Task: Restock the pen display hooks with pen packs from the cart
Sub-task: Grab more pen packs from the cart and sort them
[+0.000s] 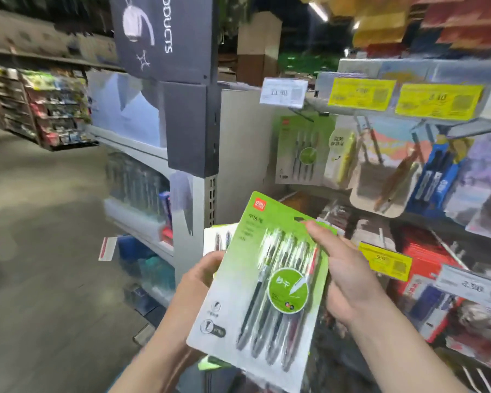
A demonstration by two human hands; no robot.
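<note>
Both my hands on a green pen pack (264,282), held tilted at chest height in front of the shelves. R hand (349,276) grips its right edge, thumb on the front. L hand (201,276) holds the left edge, plus more packs (219,236) behind. Matching pack (298,151) hangs on a hook up right, just beside other carded items. Frame blurry.

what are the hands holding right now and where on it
Both hold a green-and-white carded pack of four pens. The left hand grips its left edge, with more packs behind; the right hand grips its right edge, fingertips near the top.
</note>
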